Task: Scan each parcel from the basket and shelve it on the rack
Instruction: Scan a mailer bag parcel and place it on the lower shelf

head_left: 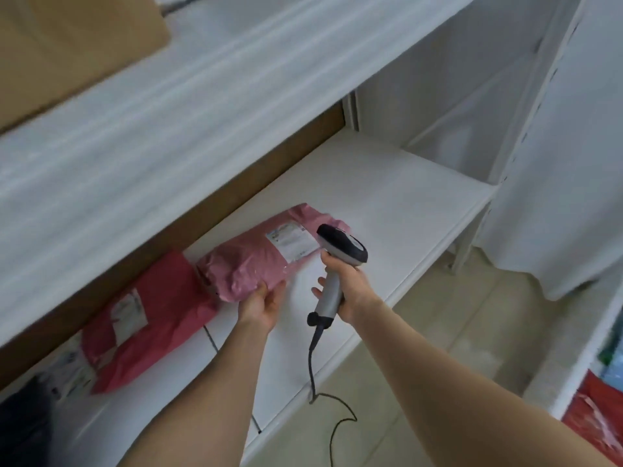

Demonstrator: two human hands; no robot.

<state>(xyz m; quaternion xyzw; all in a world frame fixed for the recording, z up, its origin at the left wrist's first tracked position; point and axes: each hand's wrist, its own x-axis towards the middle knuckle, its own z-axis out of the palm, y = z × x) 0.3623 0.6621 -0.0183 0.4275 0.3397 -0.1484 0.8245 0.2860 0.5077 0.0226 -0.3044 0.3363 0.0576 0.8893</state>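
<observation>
A pink plastic parcel (263,259) with a white label lies on the white rack shelf (387,197). My left hand (263,303) holds its near end, fingers under the edge. My right hand (349,288) grips the handle of a grey and black barcode scanner (340,251), whose head sits over the parcel's label end. The scanner's black cable hangs down toward the floor. A darker red parcel (145,318) with labels lies on the same shelf to the left, touching the pink one.
A cardboard box (67,45) stands on the upper shelf at the top left. A dark object (23,423) sits at the shelf's left edge. The basket (596,412) with red parcels shows at the lower right. Tiled floor lies below the shelf.
</observation>
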